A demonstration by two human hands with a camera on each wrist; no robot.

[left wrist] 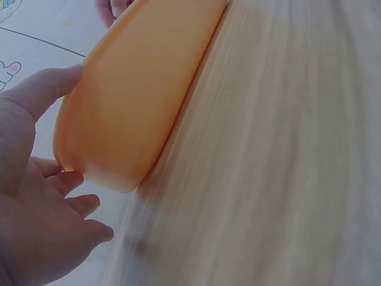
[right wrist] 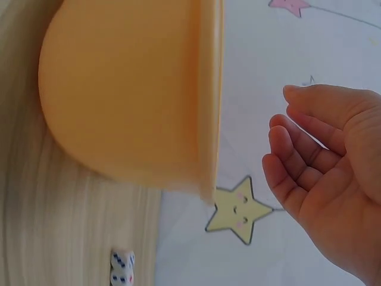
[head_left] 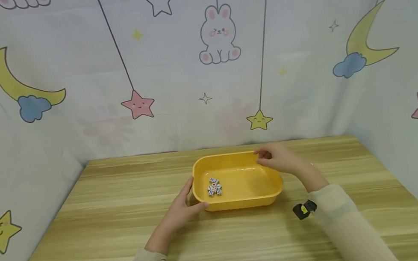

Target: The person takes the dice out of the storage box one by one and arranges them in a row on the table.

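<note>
Yellow tray (head_left: 253,202) set on the wood-grain worktop (head_left: 100,229), close to the far edge, about midway between the side edges; the worktop's near edge is cut off by the frame. White dice (head_left: 214,187) are clustered inside the tray at its left end; they overlap, so the exact count can't be made out, and most pips are too small to read.

Tray's near-left corner is held by the left hand (head_left: 181,209): thumb laid on the near rim, fingers spread along the left wall, partly hidden by the tray in the head view. In the left wrist view the hand is cropped at the frame edge; the rim is touched by thumb and forefinger, the other fingers being held off it. Tray's inside can't be seen from there.

Right hand (head_left: 282,158) is held above the tray's far-right corner, fingers loosely bent, thumb apart from them, nothing seen in its grasp. Part of the far rim is covered by it.

Outside the tray, toward the worktop's far-right corner, loose dice (right wrist: 122,267) are shown in the right wrist view, cut off by the lower frame edge, number unclear; in the head view they are almost wholly blocked by the right forearm.
</note>
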